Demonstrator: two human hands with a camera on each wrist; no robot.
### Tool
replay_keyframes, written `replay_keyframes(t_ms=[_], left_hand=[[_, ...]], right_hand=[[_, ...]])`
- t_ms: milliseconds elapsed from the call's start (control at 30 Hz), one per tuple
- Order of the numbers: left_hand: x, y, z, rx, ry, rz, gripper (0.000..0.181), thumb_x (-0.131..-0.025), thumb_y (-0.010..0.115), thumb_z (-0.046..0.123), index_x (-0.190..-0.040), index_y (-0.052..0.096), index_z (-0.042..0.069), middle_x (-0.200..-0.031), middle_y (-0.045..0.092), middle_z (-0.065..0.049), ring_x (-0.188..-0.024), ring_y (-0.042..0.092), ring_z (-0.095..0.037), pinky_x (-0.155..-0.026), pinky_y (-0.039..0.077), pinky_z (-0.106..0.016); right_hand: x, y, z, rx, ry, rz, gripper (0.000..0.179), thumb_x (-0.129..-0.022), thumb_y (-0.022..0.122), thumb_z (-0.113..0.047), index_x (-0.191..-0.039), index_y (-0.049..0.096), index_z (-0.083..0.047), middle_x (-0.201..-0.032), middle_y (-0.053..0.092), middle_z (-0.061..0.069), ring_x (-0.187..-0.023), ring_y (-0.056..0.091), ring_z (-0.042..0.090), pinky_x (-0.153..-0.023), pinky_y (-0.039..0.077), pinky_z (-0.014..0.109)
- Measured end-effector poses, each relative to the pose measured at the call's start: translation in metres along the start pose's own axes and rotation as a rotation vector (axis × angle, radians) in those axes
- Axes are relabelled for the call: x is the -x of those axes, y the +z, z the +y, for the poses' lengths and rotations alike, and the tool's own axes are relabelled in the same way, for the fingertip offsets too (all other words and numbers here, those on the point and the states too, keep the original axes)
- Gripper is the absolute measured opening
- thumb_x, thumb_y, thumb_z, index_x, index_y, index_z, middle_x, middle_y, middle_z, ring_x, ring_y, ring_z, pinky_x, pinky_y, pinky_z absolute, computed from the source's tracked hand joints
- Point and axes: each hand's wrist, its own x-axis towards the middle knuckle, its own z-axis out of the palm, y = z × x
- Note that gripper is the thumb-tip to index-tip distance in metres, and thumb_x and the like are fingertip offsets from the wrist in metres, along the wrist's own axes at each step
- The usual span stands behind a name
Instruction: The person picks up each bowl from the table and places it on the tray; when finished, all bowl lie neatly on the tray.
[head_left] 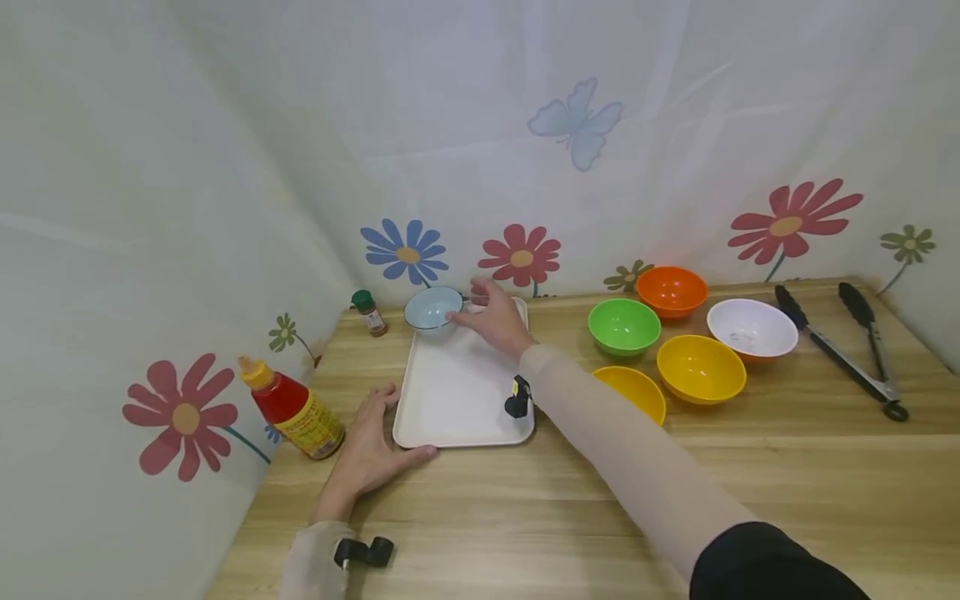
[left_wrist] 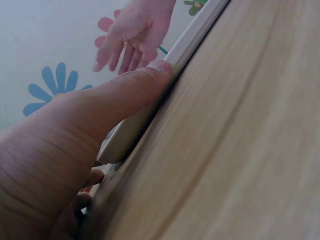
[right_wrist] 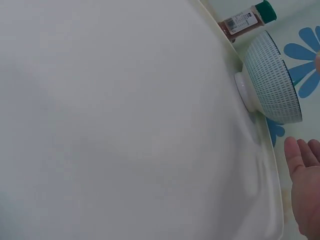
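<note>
A white tray [head_left: 459,392] lies on the wooden table, and a light blue patterned bowl [head_left: 432,312] stands at its far left corner. My left hand [head_left: 369,448] is spread around the tray's near left corner. In the left wrist view, its thumb [left_wrist: 135,90] lies along the tray's edge. My right hand [head_left: 495,318] hovers over the far part of the tray, just right of the bowl, with its fingers extended. The right wrist view shows a gap between this hand [right_wrist: 306,192] and the bowl [right_wrist: 272,80].
Left of the tray stand a small green-capped spice jar [head_left: 370,315] and a red sauce bottle [head_left: 296,412]. To the right are green [head_left: 624,327], orange [head_left: 672,292], white [head_left: 752,327] and yellow bowls [head_left: 701,371], with black-tipped tongs [head_left: 847,358] beyond. A flowered curtain [head_left: 637,192] hangs behind.
</note>
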Motion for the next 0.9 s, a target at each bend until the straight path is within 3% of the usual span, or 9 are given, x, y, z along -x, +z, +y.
replay_keyframes(t_ms=[267,433,567,800,900], left_hand=[[0.0,0.004,-0.001,0.003,0.008,0.0,0.126,-0.076,0.093,0.076,-0.168,0.04,0.008,-0.182,0.028,-0.02,-0.171,0.012,-0.049,-0.135,0.016,-0.074],[-0.001,0.004,-0.003,0.006,0.026,0.008,0.125,-0.077,0.092,0.076,-0.167,0.04,0.007,-0.181,0.029,-0.021,-0.17,0.013,-0.05,-0.135,0.016,-0.075],[-0.002,0.004,-0.004,-0.002,0.027,0.004,0.126,-0.077,0.092,0.076,-0.168,0.039,0.007,-0.181,0.028,-0.022,-0.17,0.012,-0.051,-0.135,0.016,-0.075],[-0.004,0.004,-0.006,-0.012,0.011,-0.007,0.127,-0.077,0.091,0.077,-0.169,0.038,0.008,-0.182,0.025,-0.023,-0.17,0.012,-0.051,-0.134,0.016,-0.077],[-0.005,0.004,-0.005,-0.012,0.01,-0.011,0.126,-0.078,0.091,0.076,-0.169,0.037,0.007,-0.182,0.025,-0.024,-0.17,0.011,-0.051,-0.133,0.016,-0.077]], right_hand=[[-0.001,-0.026,-0.011,-0.057,-0.043,0.065,0.085,-0.096,0.091,-0.034,-0.167,0.047,-0.015,-0.165,0.055,0.013,-0.15,0.057,0.032,-0.119,0.057,0.048],[0.001,-0.051,-0.032,-0.078,-0.106,0.104,0.084,-0.096,0.092,-0.036,-0.165,0.049,-0.016,-0.158,0.062,0.011,-0.144,0.061,0.033,-0.116,0.059,0.043],[0.007,-0.074,-0.054,-0.171,-0.165,0.087,0.088,-0.096,0.091,-0.036,-0.168,0.045,-0.014,-0.162,0.057,0.014,-0.146,0.059,0.035,-0.113,0.061,0.044],[0.026,-0.111,-0.085,-0.251,-0.253,0.017,0.088,-0.1,0.086,-0.033,-0.172,0.036,-0.019,-0.167,0.05,0.015,-0.114,0.081,0.035,-0.095,0.067,0.045],[0.036,-0.125,-0.095,-0.213,-0.308,0.031,0.086,-0.1,0.086,-0.027,-0.171,0.039,-0.02,-0.168,0.05,0.011,-0.131,0.073,0.028,-0.106,0.065,0.042]])
